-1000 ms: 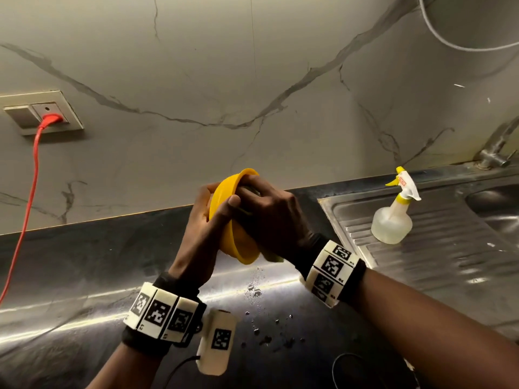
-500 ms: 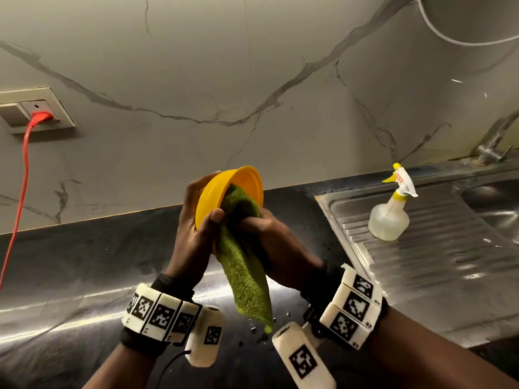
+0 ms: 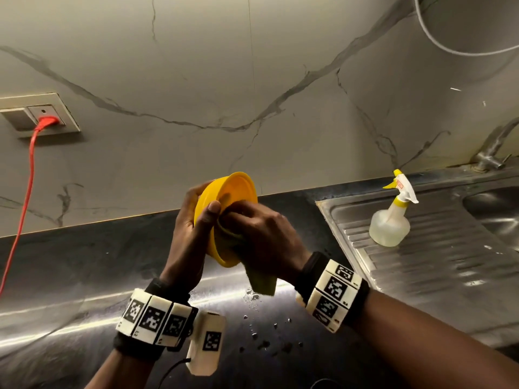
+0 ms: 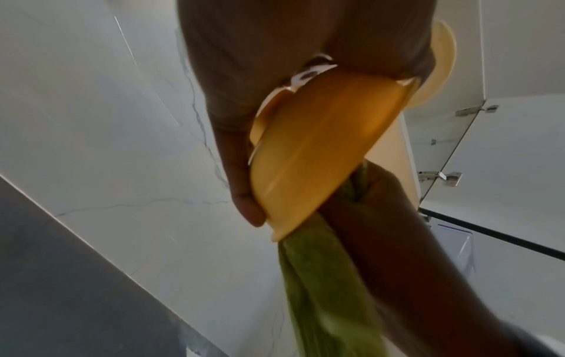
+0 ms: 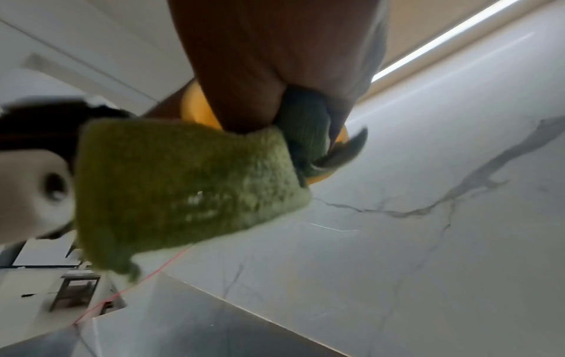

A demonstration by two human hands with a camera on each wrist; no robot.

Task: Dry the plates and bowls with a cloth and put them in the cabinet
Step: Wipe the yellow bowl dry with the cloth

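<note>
The left hand (image 3: 191,234) is gripping a yellow bowl (image 3: 224,197) by its rim, thumb over the near edge and fingers curled behind, holding it tilted on its side above the dark counter (image 3: 70,276). The right hand (image 3: 261,234) is clutching a green cloth (image 3: 262,282), fingers curled round it and pressing it into the bowl; a loose end is hanging below. A spray bottle (image 3: 390,223) is standing on the steel drainboard (image 3: 438,265), well apart.

Green cloth (image 3: 259,282) now bunched inside yellow bowl (image 3: 224,197) — less hanging out.
</note>
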